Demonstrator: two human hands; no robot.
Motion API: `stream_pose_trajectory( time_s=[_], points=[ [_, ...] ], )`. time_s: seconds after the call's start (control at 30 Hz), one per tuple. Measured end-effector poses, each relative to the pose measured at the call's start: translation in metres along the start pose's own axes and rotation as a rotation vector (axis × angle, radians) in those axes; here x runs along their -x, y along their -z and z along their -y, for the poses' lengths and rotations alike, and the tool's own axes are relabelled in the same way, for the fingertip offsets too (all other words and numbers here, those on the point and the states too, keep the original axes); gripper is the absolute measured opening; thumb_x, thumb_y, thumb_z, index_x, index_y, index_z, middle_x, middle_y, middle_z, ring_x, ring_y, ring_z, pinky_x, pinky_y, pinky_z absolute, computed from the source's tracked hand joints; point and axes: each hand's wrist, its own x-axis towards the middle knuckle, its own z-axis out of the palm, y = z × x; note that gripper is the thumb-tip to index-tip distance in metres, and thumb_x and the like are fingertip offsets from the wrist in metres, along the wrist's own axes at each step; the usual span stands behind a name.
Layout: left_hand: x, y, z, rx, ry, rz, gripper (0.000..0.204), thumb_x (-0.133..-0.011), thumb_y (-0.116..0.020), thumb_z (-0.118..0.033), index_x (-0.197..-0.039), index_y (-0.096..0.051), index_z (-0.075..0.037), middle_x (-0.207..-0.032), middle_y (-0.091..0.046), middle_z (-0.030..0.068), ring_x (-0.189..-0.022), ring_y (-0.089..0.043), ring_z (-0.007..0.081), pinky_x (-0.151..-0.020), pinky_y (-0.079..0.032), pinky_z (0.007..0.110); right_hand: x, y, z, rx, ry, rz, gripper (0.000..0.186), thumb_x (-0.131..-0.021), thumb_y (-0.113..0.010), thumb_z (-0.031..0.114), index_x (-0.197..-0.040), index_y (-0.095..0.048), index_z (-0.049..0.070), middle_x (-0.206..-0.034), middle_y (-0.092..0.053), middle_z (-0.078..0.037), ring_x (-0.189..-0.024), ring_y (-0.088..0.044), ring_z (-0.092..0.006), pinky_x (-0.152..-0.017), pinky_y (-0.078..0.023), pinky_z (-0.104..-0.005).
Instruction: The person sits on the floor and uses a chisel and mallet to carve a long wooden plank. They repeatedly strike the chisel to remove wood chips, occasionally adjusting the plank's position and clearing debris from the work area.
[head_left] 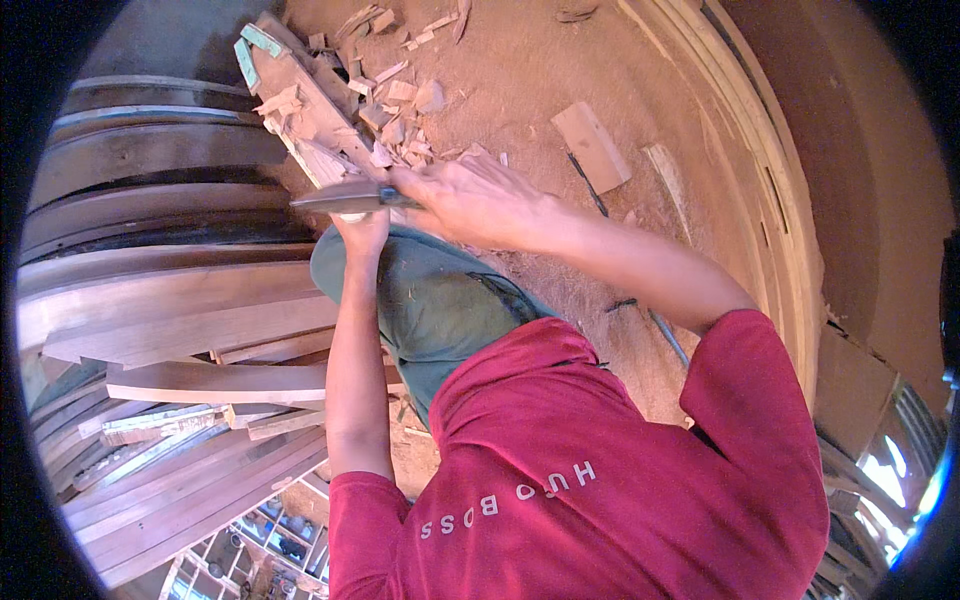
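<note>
The knife (340,197) runs out leftward from the right hand (465,195), its blade passing across the left hand (368,232) from above as seen here. The right hand is curled around the dark handle, its fingers closed. The left hand is near the lower end of a pale wood piece (322,163) — the blade hides most of its fingers, so how tightly they are bent, and whether they grip the wood, I cannot tell.

Beyond the hands, a long board (318,105) slants up and away to the left, two teal strips (262,41) at its far end. Chips (395,115) are heaped along its right side, just past the right hand.

The floor (500,70) is brown and dusty, scattered with more scraps. To the right of the chips lies a flat offcut (592,147) with a thin black rod (588,185) beside it. Stacked planks (190,290) fill the left side — many of them curved — above a slatted rack (225,550) of small items. A long curved timber (785,190) sweeps down the right.
</note>
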Motion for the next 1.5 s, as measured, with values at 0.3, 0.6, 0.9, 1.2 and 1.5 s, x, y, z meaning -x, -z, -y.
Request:
stream_pose_trajectory(
  time_s=[0.3, 0.6, 0.9, 1.2, 1.5],
  points=[
    [-0.098, 0.021, -0.083, 0.088, 0.023, -0.26, 0.012, -0.082, -0.071, -0.002, -0.08, -0.059, -0.006, -0.069, -0.058, -0.0016, -0.058, -0.053, 0.0083, -0.052, -0.044, 0.024, 0.012, 0.008, -0.017, -0.214, -0.252, -0.179, 0.037, -0.088, -0.064, 0.026, -0.113, -0.056, 0.0, -0.094, -0.065, -0.027, -0.087, -0.063, -0.044, -0.072, -0.05, -0.0475],
    [-0.075, 0.006, -0.064, -0.052, 0.093, -0.124, 0.013, -0.078, -0.071, -0.005, -0.072, -0.06, -0.004, -0.066, -0.059, -0.0018, -0.059, -0.054, 0.0082, -0.054, -0.044, 0.025, 0.014, 0.0, -0.025, -0.247, -0.222, -0.242, 0.037, -0.087, -0.063, 0.029, -0.109, -0.054, 0.0, -0.088, -0.064, -0.028, -0.085, -0.063, -0.0447, -0.07, -0.05, -0.048],
    [-0.086, 0.004, -0.057, -0.176, 0.026, -0.12, 0.013, -0.077, -0.07, -0.001, -0.076, -0.057, -0.003, -0.067, -0.059, -0.0014, -0.058, -0.054, 0.0084, -0.053, -0.044, 0.025, 0.013, -0.005, -0.021, -0.276, -0.316, -0.154, 0.045, -0.087, -0.066, 0.029, -0.117, -0.054, -0.002, -0.097, -0.066, -0.024, -0.093, -0.065, -0.0404, -0.077, -0.05, -0.0427],
    [-0.086, 0.002, -0.052, -0.057, 0.07, -0.139, 0.016, -0.078, -0.069, -0.001, -0.069, -0.057, -0.005, -0.063, -0.057, -0.0019, -0.053, -0.053, 0.0078, -0.049, -0.043, 0.025, 0.012, -0.011, -0.028, -0.272, -0.315, -0.143, 0.047, -0.086, -0.065, 0.03, -0.119, -0.054, -0.001, -0.097, -0.066, -0.025, -0.093, -0.064, -0.0413, -0.078, -0.05, -0.0438],
    [-0.086, 0.004, -0.048, -0.094, 0.011, -0.136, 0.014, -0.078, -0.07, -0.004, -0.068, -0.059, -0.004, -0.062, -0.058, -0.0016, -0.053, -0.053, 0.0074, -0.05, -0.043, 0.025, 0.014, -0.018, -0.03, -0.209, -0.289, -0.155, 0.043, -0.086, -0.068, 0.032, -0.114, -0.057, 0.001, -0.092, -0.067, -0.02, -0.088, -0.067, -0.0357, -0.075, -0.05, -0.0404]
  ],
)
